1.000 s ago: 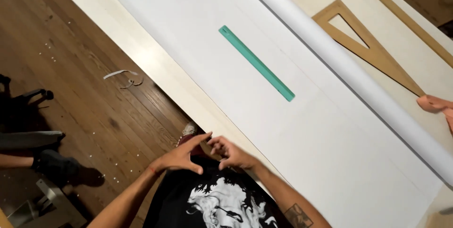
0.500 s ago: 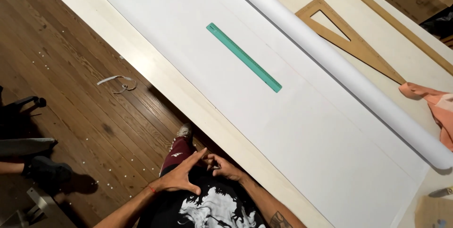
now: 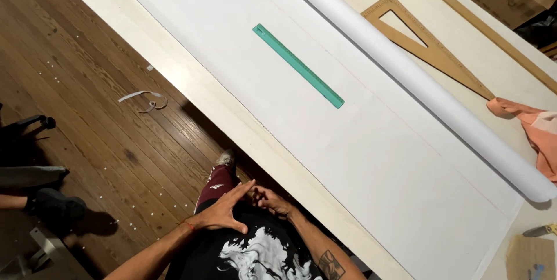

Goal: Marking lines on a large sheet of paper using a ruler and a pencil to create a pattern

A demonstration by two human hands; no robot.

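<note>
Both hands empty, left hand [image 3: 223, 213] splayed open touching the loosely curled right hand [image 3: 271, 200] at the table edge [image 3: 232, 112], well short of the green ruler [image 3: 298, 66] lying mid-sheet, so any bump on that paper [image 3: 360, 158] could skew it.

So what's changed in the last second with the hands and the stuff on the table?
Both hands, left and right, have drawn back from the table edge toward the body, fingertips still together and holding nothing. Across the table, a peach cloth now lies where a hand showed. The green ruler, paper roll and wooden triangle lie as before.
</note>
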